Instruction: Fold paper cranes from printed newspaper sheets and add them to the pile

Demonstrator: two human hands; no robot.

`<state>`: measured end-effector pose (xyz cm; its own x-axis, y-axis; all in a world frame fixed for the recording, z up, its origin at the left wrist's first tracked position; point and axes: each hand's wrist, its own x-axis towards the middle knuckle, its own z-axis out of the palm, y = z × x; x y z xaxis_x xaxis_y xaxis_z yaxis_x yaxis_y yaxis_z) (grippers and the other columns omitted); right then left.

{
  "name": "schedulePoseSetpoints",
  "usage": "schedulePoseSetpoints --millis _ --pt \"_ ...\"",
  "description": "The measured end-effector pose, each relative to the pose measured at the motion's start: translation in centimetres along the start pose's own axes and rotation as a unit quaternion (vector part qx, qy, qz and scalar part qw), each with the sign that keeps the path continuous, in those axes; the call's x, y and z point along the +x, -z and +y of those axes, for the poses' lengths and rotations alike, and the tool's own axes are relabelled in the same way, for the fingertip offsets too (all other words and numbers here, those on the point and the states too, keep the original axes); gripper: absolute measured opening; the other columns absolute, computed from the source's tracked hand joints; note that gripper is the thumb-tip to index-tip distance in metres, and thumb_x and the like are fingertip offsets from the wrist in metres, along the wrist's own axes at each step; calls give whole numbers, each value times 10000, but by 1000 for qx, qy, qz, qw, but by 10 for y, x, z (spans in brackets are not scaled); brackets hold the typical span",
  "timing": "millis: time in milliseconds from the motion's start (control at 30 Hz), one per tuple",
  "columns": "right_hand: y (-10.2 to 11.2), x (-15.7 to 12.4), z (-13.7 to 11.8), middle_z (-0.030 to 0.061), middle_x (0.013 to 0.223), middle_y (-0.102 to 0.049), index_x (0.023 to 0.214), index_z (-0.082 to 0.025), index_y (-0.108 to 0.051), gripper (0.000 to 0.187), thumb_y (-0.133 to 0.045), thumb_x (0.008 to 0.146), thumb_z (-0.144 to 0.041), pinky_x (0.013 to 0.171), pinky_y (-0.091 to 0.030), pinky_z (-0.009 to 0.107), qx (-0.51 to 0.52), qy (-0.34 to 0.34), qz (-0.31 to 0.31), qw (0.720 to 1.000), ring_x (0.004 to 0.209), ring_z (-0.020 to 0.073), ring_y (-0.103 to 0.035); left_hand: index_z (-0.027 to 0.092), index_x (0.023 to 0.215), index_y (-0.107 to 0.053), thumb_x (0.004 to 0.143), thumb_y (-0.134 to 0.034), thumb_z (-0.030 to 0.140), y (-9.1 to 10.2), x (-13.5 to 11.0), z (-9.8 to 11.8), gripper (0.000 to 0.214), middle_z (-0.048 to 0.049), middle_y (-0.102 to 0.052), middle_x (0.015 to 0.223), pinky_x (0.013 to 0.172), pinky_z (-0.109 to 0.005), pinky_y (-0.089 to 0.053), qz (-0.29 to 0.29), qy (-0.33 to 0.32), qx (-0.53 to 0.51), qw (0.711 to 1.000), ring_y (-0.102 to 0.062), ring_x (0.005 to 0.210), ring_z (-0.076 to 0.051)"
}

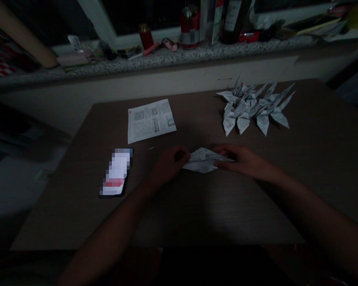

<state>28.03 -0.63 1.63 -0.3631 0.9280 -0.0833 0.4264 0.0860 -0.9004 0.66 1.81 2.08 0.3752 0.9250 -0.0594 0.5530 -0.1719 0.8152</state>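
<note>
A piece of folded printed paper [203, 163], shaped like a flat diamond, lies on the table between my hands. My left hand [174, 161] pinches its left corner, fingers curled. At the opposite corner my right hand [237, 159] grips the paper, thumb in front and fingers behind. Beyond my right hand stand several folded paper cranes [250, 107] of the same printed paper, packed together with their points sticking up. Past my left hand rests a flat printed sheet [150, 121].
A phone [116, 172] with a lit screen lies at the left of the brown table [197, 214]. Along the back, a granite sill [113, 65] carries a red can [190, 28], a dark bottle [232, 20], a small red jar [146, 36] and assorted clutter.
</note>
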Motion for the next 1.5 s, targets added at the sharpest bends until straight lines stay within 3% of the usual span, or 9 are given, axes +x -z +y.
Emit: schedulePoseSetpoints --millis 167,367,567,700,800,867,1067,1333,1500 --pt "3 0 4 66 992 -792 1115 -211 -762 323 -651 926 -447 747 -585 353 -32 12 27 999 832 222 -729 203 1024 -676 926 -645 301 1 -1 -3 142 -42 -736 996 813 -331 -553 -39 -1 -36 999 -699 908 -202" --pt "-1 0 -1 54 1032 -807 1110 -239 -785 273 -634 952 -404 798 -586 362 -46 46 21 998 885 241 -750 194 1162 -684 929 -653 348 -1 -2 2 281 -71 -743 1137 889 -347 -555 -91 -19 -69 993 -703 1008 -216" --pt "-11 -1 -5 46 1095 -805 1104 -251 -786 238 -639 925 -307 872 -575 373 -51 76 24 995 997 252 -748 207 1054 -745 962 -626 468 -7 -2 8 301 -38 -764 1019 849 -317 -539 -121 -17 -58 991 -704 943 -207" --pt "-9 2 -7 58 1100 -802 1155 -241 -756 316 -725 861 -351 762 -581 357 -23 38 78 996 914 245 -751 204 1030 -750 960 -643 435 -6 -2 9 265 -35 -763 997 849 -317 -535 -91 -9 -60 994 -701 919 -198" --pt "-7 3 -7 41 827 -788 1119 -230 -753 344 -758 850 -445 625 -556 330 19 -16 88 996 699 214 -719 202 1026 -748 964 -641 414 -5 -2 9 246 -41 -765 997 843 -321 -538 -68 -2 -61 996 -701 912 -198" --pt "-8 4 -5 36 750 -766 1025 -226 -769 292 -738 871 -472 630 -563 325 56 -40 79 994 673 204 -713 202 1025 -748 966 -640 419 -5 -2 9 249 -42 -766 996 841 -323 -537 -65 -4 -61 996 -703 911 -199" --pt "-13 4 2 48 789 -774 811 -213 -758 293 -748 856 -502 682 -603 335 132 -51 89 986 697 195 -721 197 1026 -739 956 -650 436 -7 -3 10 265 -43 -771 1014 840 -322 -537 -80 2 -78 994 -712 932 -208" --pt "-17 6 -3 55 877 -789 872 -214 -777 280 -664 915 -466 717 -616 335 161 -60 90 981 753 191 -725 206 1036 -737 945 -671 440 -8 -2 8 260 -52 -773 1033 847 -339 -550 -86 3 -81 993 -715 931 -210" --pt "-18 3 -6 75 972 -792 978 -207 -775 323 -573 946 -457 722 -617 355 201 -44 74 976 849 237 -742 188 1007 -736 938 -680 431 -10 -3 8 259 -53 -775 1007 827 -327 -548 -77 10 -90 993 -720 912 -207"
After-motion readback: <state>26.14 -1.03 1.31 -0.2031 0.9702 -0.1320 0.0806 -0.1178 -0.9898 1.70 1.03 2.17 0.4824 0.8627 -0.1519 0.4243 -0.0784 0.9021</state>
